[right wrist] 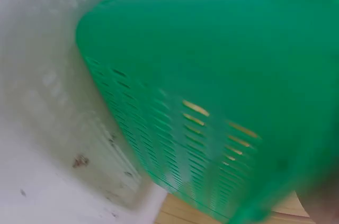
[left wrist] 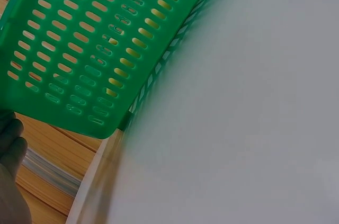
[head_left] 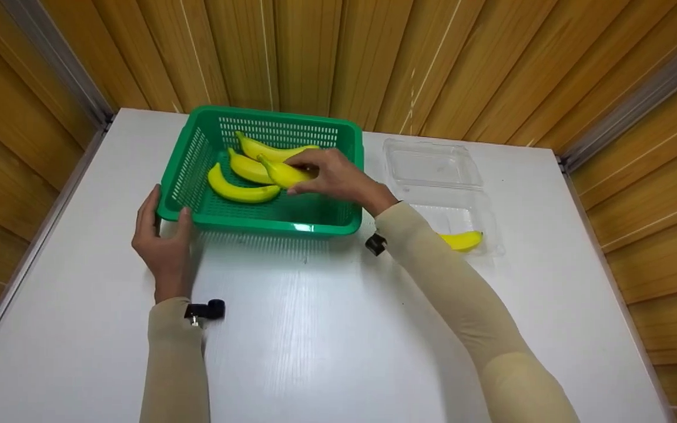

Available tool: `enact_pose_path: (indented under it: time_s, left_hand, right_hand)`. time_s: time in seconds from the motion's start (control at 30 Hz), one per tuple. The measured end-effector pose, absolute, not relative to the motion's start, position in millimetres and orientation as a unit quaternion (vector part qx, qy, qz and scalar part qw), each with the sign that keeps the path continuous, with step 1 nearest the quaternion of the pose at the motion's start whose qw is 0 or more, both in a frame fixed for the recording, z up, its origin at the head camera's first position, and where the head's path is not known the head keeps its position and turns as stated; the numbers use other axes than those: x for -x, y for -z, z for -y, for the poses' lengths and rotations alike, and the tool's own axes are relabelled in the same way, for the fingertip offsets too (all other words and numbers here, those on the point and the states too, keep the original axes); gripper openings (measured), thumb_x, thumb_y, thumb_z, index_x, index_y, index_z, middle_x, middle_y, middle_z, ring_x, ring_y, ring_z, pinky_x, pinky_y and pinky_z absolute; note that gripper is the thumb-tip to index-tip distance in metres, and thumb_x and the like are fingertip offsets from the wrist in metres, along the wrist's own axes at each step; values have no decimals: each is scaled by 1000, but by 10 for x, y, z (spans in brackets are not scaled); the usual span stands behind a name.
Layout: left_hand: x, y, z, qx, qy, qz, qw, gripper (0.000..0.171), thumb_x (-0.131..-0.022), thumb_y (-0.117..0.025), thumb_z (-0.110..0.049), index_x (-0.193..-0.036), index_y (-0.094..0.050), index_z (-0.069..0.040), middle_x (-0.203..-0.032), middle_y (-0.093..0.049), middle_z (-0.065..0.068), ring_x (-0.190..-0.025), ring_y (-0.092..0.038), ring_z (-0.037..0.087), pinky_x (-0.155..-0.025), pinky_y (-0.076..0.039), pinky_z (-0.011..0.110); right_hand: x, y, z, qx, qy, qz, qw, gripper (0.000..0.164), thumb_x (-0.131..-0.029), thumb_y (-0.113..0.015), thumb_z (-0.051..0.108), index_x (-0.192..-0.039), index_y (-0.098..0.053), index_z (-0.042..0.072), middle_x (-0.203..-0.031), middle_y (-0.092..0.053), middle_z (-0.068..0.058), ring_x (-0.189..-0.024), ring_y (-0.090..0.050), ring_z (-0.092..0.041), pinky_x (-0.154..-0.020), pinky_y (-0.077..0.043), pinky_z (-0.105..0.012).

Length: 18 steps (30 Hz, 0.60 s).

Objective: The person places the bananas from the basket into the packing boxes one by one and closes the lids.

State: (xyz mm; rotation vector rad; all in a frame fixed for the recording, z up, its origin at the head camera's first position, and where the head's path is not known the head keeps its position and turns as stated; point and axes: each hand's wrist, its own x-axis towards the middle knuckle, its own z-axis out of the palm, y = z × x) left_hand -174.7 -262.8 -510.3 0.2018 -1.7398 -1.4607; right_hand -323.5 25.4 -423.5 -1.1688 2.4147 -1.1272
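In the head view my right hand (head_left: 335,176) grips a yellow banana (head_left: 282,174) between thumb and fingers, over the inside of a green plastic basket (head_left: 244,226). Three more bananas lie in the basket, one (head_left: 241,192) nearest its front left. My left hand (head_left: 165,247) holds the basket's front left corner, fingers along the left side and thumb at the front rim. The left wrist view shows the slotted basket wall (left wrist: 79,38) with fingertips (left wrist: 10,139) beside its corner. In the blurred right wrist view, the basket (right wrist: 185,65) fills most of the picture.
Right of the basket lies an opened clear plastic clamshell box (head_left: 432,164). Another banana (head_left: 462,241) is in its near half, partly hidden by my right sleeve. All stand on a white table (head_left: 291,341), with wood-patterned panels (head_left: 362,64) behind and at both sides.
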Motion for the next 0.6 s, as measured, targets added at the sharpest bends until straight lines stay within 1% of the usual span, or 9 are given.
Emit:
enact_pose_path:
  time_s: [0.2, 0.6]
  left_hand:
    - [1747, 5140, 2661, -89, 586, 692, 412, 53, -92, -73, 2, -144, -60, 8, -146, -61, 20, -138, -57, 26, -116, -44, 35]
    - [1747, 5116, 2630, -85, 589, 688, 414, 53, -92, -73, 1, -143, -61, 9, -145, -62, 21, -137, -57, 28, -116, -45, 36]
  right_hand:
    - [3146, 4060, -381, 419, 383, -820, 76, 53, -94, -83, 32, -140, -70, 8, -135, -69, -2, -115, -62, -14, -105, -51, -25]
    - [3012, 3906, -667, 414, 368, -832, 32, 54, -94, -82, 33, -140, -69, 8, -135, -69, -3, -118, -61, -15, -106, -51, -26]
